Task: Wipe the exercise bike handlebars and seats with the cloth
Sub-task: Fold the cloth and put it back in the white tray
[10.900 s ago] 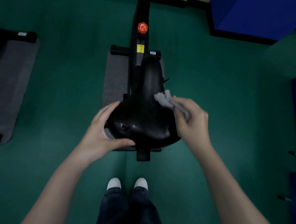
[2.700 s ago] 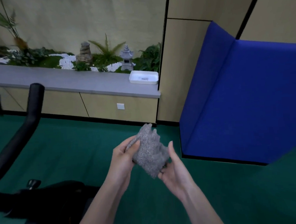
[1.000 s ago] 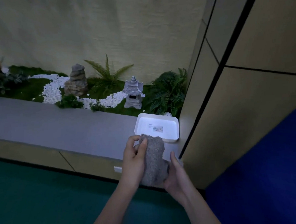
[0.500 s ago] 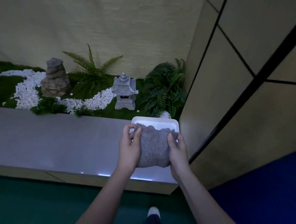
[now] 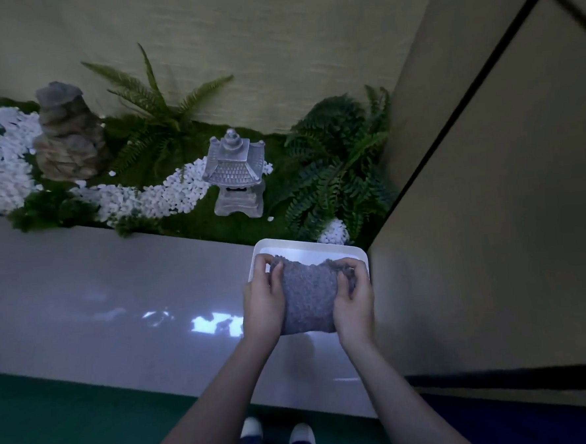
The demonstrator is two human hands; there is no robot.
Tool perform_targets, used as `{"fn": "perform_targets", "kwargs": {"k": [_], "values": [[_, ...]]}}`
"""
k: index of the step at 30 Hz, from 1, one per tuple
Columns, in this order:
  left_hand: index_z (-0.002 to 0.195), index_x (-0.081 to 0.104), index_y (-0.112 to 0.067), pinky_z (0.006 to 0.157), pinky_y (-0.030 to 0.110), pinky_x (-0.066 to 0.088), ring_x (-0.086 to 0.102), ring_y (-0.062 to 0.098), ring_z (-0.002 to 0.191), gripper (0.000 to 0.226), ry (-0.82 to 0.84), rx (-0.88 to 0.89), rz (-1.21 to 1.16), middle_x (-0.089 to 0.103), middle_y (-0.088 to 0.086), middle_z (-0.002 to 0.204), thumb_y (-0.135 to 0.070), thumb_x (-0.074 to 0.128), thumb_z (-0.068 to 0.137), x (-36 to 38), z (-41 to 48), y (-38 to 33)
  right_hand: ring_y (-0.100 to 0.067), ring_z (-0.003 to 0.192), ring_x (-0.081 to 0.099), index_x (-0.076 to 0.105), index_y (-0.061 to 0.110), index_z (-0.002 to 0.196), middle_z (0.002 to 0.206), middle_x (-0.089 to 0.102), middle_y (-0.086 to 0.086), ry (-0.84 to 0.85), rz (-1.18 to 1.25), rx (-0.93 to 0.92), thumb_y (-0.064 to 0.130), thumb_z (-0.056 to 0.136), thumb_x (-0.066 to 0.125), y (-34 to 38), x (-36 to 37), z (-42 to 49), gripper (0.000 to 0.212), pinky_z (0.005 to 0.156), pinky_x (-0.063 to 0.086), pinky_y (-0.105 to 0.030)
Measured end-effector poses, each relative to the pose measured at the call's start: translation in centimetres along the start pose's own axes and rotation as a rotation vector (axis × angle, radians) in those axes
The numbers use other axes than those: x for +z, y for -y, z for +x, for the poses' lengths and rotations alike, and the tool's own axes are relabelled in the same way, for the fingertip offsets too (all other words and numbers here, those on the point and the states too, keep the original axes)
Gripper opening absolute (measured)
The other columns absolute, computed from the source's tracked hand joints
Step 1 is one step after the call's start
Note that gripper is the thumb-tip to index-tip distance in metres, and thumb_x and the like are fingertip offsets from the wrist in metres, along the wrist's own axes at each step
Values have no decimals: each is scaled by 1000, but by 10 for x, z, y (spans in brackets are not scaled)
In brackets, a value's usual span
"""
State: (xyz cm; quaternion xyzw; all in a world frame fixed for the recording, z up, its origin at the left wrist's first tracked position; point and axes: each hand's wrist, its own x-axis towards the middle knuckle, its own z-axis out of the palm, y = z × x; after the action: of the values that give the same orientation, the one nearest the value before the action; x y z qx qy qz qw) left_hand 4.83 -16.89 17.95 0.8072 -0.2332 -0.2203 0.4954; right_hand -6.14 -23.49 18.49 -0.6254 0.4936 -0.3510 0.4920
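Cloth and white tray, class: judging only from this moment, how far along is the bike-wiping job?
Done: no bike is in view here, so finished wiping cannot be confirmed. In hand: the left hand and right hand grip the grey cloth by its sides, over the white tray on the grey ledge. Left: letting go of the cloth, probably into the tray.

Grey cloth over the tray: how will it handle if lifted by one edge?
Likely floppy: the cloth sags between the left hand and right hand. Probably light, and its nubbly surface shouldn't slip. The white tray looks shallow.
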Motion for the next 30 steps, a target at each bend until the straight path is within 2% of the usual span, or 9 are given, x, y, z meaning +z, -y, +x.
{"fn": "perform_targets", "kwargs": {"k": [5, 9, 12, 14, 19, 22, 27, 30], "values": [[97, 43, -25, 60, 40, 45, 58, 33, 73, 11, 68, -5, 144, 62, 13, 75, -36, 40, 99, 34, 59, 34, -1, 80, 53, 44, 26, 96, 87, 56, 15, 30, -209, 27, -1, 96, 36, -46, 29, 45, 28, 62, 35, -5], [103, 44, -18, 59, 35, 33, 49, 28, 69, 15, 149, 9, 226, 58, 8, 75, -33, 39, 101, 65, 98, 73, -16, 89, 52, 36, 32, 99, 100, 54, 7, 109, -404, 85, -8, 88, 31, -92, 48, 82, 42, 68, 34, -28], [99, 39, -19, 53, 34, 27, 46, 25, 64, 12, 202, 44, 281, 46, -4, 62, -30, 37, 101, 91, 122, 101, -19, 91, 49, 27, 39, 96, 105, 50, 7, 160, -513, 105, -9, 83, 30, -127, 59, 107, 49, 67, 34, -31], [95, 36, -20, 49, 34, 24, 46, 28, 63, 11, 219, 51, 304, 42, -6, 59, -29, 36, 101, 108, 134, 121, -19, 93, 49, 27, 40, 91, 106, 50, 8, 179, -533, 138, -3, 85, 29, -151, 65, 120, 43, 69, 36, -33], [100, 37, -16, 55, 39, 39, 54, 36, 69, 13, 247, 36, 367, 53, 8, 68, -29, 33, 102, 142, 151, 168, -21, 100, 50, 34, 27, 107, 119, 53, -1, 244, -596, 119, 4, 88, 32, -204, 75, 140, 30, 79, 43, -38], [103, 38, -15, 64, 46, 49, 57, 37, 74, 16, 272, 17, 376, 60, 16, 77, -30, 32, 102, 155, 155, 188, -24, 102, 52, 34, 28, 107, 122, 54, -1, 250, -648, 90, 5, 89, 32, -228, 81, 147, 29, 84, 46, -42], [108, 39, -14, 65, 44, 46, 56, 39, 78, 22, 293, 2, 487, 60, 16, 80, -33, 32, 101, 160, 165, 200, -31, 96, 56, 39, 23, 114, 120, 52, -5, 196, -753, 30, 11, 95, 35, -248, 85, 153, 22, 78, 46, -42], [122, 41, -14, 65, 43, 47, 59, 38, 84, 30, 295, 65, 658, 60, 13, 95, -34, 38, 100, 155, 165, 207, -30, 107, 53, 45, 14, 127, 126, 50, -10, 152, -858, 0, 18, 99, 42, -253, 83, 152, 29, 79, 45, -41]]}}
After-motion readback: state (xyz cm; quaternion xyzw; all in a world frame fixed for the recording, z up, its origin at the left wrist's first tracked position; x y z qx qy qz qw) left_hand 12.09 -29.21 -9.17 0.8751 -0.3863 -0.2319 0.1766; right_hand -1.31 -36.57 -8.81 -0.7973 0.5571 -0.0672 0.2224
